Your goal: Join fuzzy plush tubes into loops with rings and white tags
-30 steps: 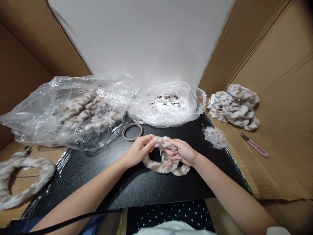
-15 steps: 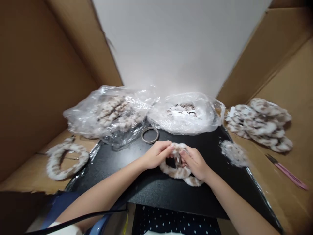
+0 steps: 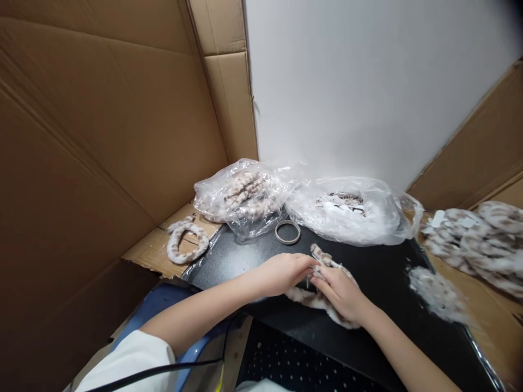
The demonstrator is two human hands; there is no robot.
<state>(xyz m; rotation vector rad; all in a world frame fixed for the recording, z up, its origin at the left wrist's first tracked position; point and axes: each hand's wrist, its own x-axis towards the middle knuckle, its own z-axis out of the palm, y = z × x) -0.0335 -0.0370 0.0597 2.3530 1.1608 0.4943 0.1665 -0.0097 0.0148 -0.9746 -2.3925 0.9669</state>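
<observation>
A fluffy brown-and-white fabric loop [image 3: 304,298] is between my hands above the black tabletop. My left hand [image 3: 286,274] pinches the loop at its upper left, fingertips meeting those of the other hand. Closed around its right side, my right hand [image 3: 341,291] covers much of the fabric. One end of fluffy fabric [image 3: 319,253] sticks up past the fingers. A small pale bit shows at the fingertips, too small to name. Just beyond my left hand lies a thin grey-beige ring [image 3: 287,232].
Clear plastic bags hold fluffy pieces [image 3: 249,190] and white tags [image 3: 343,202] at the back. Another fluffy loop [image 3: 188,242] lies on cardboard at left. A heap of fluffy loops [image 3: 476,242] and a fuzz pile [image 3: 437,294] are at right. Cardboard walls [image 3: 134,109] flank the table.
The view has swung left. The fluffy loop has been turned and bunched between my hands; my right hand now covers more of it, and one end stands up.
</observation>
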